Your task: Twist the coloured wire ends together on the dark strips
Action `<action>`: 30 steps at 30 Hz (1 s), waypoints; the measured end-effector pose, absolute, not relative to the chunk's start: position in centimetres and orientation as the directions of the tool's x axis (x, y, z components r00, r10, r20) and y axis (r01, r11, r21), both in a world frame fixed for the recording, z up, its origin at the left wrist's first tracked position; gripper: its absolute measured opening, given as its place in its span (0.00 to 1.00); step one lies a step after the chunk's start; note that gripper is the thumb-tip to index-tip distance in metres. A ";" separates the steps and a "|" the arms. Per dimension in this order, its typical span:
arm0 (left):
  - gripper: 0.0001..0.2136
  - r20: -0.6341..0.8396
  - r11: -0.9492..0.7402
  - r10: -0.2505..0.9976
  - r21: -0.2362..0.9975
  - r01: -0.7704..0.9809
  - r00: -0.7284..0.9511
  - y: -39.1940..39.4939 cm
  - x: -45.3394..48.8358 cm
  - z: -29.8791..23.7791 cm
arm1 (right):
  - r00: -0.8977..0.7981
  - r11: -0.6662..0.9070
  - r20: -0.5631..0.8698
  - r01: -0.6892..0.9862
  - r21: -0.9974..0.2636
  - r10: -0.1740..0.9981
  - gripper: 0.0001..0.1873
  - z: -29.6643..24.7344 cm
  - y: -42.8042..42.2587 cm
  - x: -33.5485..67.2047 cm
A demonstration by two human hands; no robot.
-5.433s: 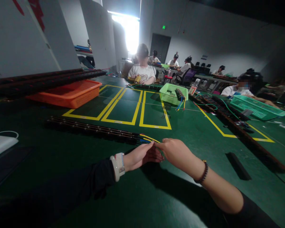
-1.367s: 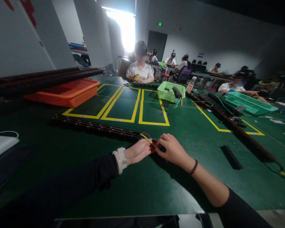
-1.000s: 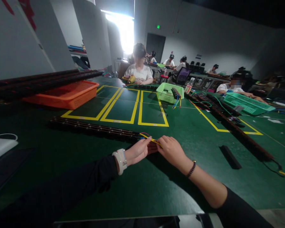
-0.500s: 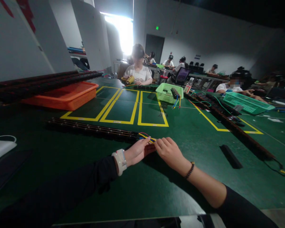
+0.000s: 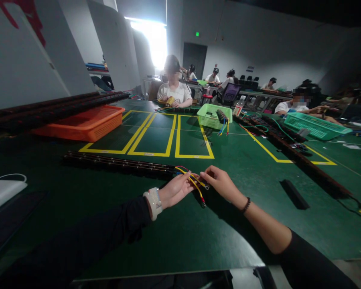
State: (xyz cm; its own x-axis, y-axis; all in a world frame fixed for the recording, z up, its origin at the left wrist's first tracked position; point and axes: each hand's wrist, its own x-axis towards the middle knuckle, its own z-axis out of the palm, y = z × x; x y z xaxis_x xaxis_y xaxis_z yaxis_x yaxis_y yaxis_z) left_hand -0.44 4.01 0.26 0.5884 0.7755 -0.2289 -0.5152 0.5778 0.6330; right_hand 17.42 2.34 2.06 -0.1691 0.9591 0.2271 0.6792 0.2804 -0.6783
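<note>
A long dark wire harness [image 5: 120, 163] lies across the green table, and its loose wires [image 5: 198, 189] come out at the right end. My left hand [image 5: 176, 190] holds these wires between the thumb and the fingers, palm turned up. Two yellow wire ends hang past its fingertips; one carries a metal ring terminal [image 5: 207, 187], the other a red sleeve with a metal tip [image 5: 203, 203]. Just right of them, my right hand [image 5: 222, 184] has its thumb and forefinger pinched together by the wire ends. What it pinches, if anything, is too small to make out.
An orange basket [image 5: 105, 123] stands at the left beside long dark harnesses [image 5: 48, 105]. Farther back are a light green basket [image 5: 215, 116], a bottle [image 5: 239, 106] and a teal basket [image 5: 319, 126]. A black strip [image 5: 294, 194] lies right of my hands. Several people sit beyond.
My right hand has drawn back slightly to the right from the wires it was closed over. The yellow ends with their terminals now show and droop from my left hand.
</note>
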 end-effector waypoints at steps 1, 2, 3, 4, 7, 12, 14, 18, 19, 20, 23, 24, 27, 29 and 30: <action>0.09 -0.229 0.578 0.775 0.633 -0.515 0.589 4.1 -0.4 0.2 | -0.172 0.195 0.112 0.612 -0.766 0.979 0.19 1.9 2.6 17.6; 0.09 -0.226 0.580 0.773 0.632 -0.514 0.593 4.1 -0.4 0.2 | -0.198 0.113 0.006 0.531 -0.840 0.980 0.22 1.8 2.8 17.6; 0.10 -0.221 0.580 0.771 0.633 -0.514 0.597 4.1 -0.4 0.2 | -0.250 0.036 -0.084 0.441 -0.897 0.964 0.24 1.7 2.8 17.5; 0.10 -0.214 0.578 0.770 0.634 -0.514 0.601 4.1 -0.4 0.3 | -0.312 -0.034 -0.151 0.351 -0.936 0.938 0.25 1.8 2.8 17.4; 0.10 -0.189 0.567 0.770 0.640 -0.518 0.609 4.0 -0.4 0.6 | -0.489 -0.191 -0.241 0.150 -0.970 0.838 0.27 2.1 2.4 17.0; 0.12 -0.194 0.582 0.755 0.640 -0.503 0.626 3.9 -0.4 0.8 | -0.494 -0.102 -0.194 0.207 -0.973 0.848 0.21 1.8 2.2 16.7; 0.13 -0.211 0.584 0.760 0.637 -0.503 0.615 4.0 -0.4 0.6 | -0.441 0.011 -0.147 0.335 -0.942 0.885 0.18 1.6 2.2 16.6; 0.13 -0.198 0.575 0.763 0.642 -0.507 0.615 4.0 -0.3 0.3 | -0.382 0.309 0.067 0.618 -0.723 0.922 0.12 1.9 1.8 16.1; 0.13 -0.191 0.574 0.761 0.645 -0.505 0.620 4.0 -0.3 0.3 | -0.382 0.382 0.143 0.680 -0.626 0.913 0.11 2.0 1.5 15.9; 0.14 -0.184 0.574 0.756 0.647 -0.502 0.628 4.0 -0.3 0.3 | -0.384 0.433 0.206 0.737 -0.520 0.900 0.12 2.2 1.2 15.7; 0.14 -0.174 0.588 0.733 0.647 -0.484 0.657 3.9 -0.2 0.3 | -0.413 0.476 0.283 0.854 -0.210 0.866 0.13 2.4 0.6 15.3; 0.15 -0.175 0.598 0.723 0.643 -0.478 0.669 3.9 -0.2 0.3 | -0.440 0.487 0.287 0.865 -0.117 0.851 0.12 2.3 0.5 15.2; 0.15 -0.182 0.628 0.697 0.622 -0.468 0.693 4.0 -0.3 0.2 | -0.562 0.559 0.275 0.823 0.100 0.780 0.12 2.1 0.5 15.3; 0.16 -0.190 0.635 0.695 0.615 -0.467 0.694 4.0 -0.3 0.1 | -0.627 0.595 0.260 0.779 0.198 0.734 0.13 2.1 0.7 15.6; 0.16 -0.193 0.632 0.699 0.617 -0.468 0.689 4.0 -0.3 0.0 | -0.650 0.608 0.249 0.760 0.231 0.718 0.13 2.1 0.8 15.7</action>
